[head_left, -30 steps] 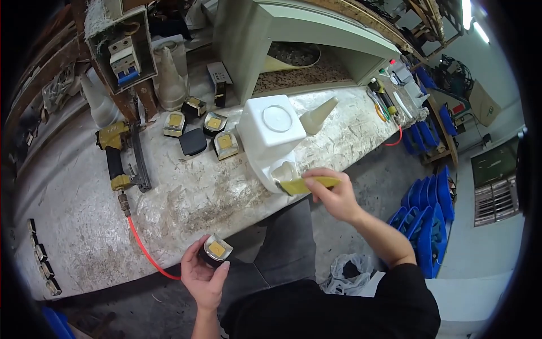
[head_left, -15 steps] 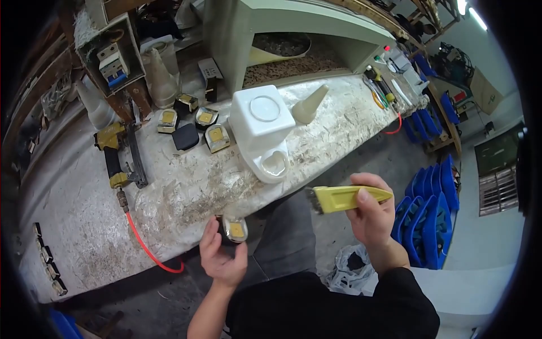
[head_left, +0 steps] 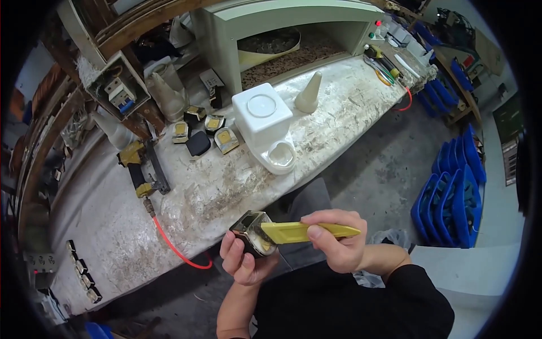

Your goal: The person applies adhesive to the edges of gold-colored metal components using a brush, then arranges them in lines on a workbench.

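My left hand [head_left: 245, 263] grips a dark block that looks like a shoe heel [head_left: 247, 230], its pale, glossy recessed face tilted up to the right. In my right hand [head_left: 341, 243] is a brush with a flat yellow handle [head_left: 293, 232], pinched between thumb and fingers. The brush's head end is at the block's recessed face; its bristles are mostly hidden there. Both hands are in front of the bench's near edge. Beyond them on the bench stands a white plastic pot [head_left: 261, 113] with a small open cup [head_left: 282, 155] at its front.
Several similar blocks [head_left: 227, 140] sit left of the pot. A yellow-black nail gun [head_left: 136, 174] with a red air hose [head_left: 172, 247] lies on the bench [head_left: 226, 198]. A cone-shaped bottle [head_left: 308, 97] and hand tools [head_left: 383, 65] are farther back. Blue bins [head_left: 451, 209] stand at right.
The brush has moved left and down from beside the bench edge onto the block. My left hand has shifted right, with the block turned. The camera view has shifted too.
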`<control>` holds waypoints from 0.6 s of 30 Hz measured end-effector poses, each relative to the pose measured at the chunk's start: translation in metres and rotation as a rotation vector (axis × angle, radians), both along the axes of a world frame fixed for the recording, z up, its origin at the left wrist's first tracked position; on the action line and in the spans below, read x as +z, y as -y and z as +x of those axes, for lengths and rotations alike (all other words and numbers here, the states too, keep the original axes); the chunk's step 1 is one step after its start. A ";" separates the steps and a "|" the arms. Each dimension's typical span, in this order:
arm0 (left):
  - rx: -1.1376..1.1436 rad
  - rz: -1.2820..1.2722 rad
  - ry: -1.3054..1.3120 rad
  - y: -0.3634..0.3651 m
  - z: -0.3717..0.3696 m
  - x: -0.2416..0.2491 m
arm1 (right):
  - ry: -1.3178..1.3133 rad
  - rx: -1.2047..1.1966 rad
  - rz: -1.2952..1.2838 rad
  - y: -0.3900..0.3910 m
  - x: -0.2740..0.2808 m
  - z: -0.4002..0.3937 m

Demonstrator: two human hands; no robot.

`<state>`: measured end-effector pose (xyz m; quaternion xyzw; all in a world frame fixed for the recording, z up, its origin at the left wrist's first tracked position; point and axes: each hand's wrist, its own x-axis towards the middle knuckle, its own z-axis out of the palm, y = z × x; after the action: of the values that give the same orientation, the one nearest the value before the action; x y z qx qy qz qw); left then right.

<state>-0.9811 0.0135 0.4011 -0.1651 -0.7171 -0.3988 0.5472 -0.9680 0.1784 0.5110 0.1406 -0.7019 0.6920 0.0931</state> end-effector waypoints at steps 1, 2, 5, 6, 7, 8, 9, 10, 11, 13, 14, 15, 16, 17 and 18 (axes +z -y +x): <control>0.035 -0.013 -0.020 0.002 0.000 0.000 | -0.009 -0.003 -0.016 0.002 0.000 0.001; 0.034 -0.023 -0.026 0.004 0.000 0.000 | -0.015 -0.004 -0.025 0.003 -0.001 0.000; 0.030 -0.090 -0.033 0.011 0.007 -0.004 | 0.059 -0.002 -0.098 0.002 -0.005 -0.003; 0.029 -0.112 -0.036 0.014 0.008 -0.006 | 0.084 -0.001 -0.122 0.003 -0.005 -0.004; 0.031 -0.119 -0.043 0.015 0.008 -0.007 | 0.076 0.002 -0.129 0.004 -0.005 -0.004; 0.035 -0.122 -0.052 0.017 0.008 -0.008 | 0.049 0.017 -0.124 0.006 -0.006 -0.003; 0.037 -0.127 -0.057 0.018 0.008 -0.010 | 0.025 0.031 -0.120 0.008 -0.007 -0.001; 0.039 -0.131 -0.062 0.019 0.008 -0.011 | 0.001 0.044 -0.116 0.009 -0.008 0.001; 0.043 -0.136 -0.067 0.021 0.009 -0.011 | -0.022 0.059 -0.112 0.011 -0.008 0.002; 0.031 -0.123 -0.071 0.022 0.009 -0.007 | -0.055 0.091 -0.153 0.009 -0.004 0.004; 0.018 -0.105 -0.070 0.023 0.009 -0.005 | -0.082 0.123 -0.187 0.007 -0.001 0.004; 0.007 -0.086 -0.067 0.024 0.008 -0.001 | -0.107 0.157 -0.222 0.006 0.003 0.003; 0.001 -0.065 -0.063 0.026 0.009 0.001 | -0.129 0.196 -0.254 0.006 0.004 0.001; 0.016 -0.065 -0.064 0.029 0.010 0.003 | -0.128 0.212 -0.255 0.008 0.004 -0.002; 0.008 -0.055 -0.033 0.030 0.010 0.004 | -0.123 0.259 -0.190 0.008 0.004 -0.008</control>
<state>-0.9709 -0.0165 0.4055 -0.1837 -0.7193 -0.3741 0.5558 -0.9756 0.1707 0.5152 0.2626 -0.6022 0.7516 0.0589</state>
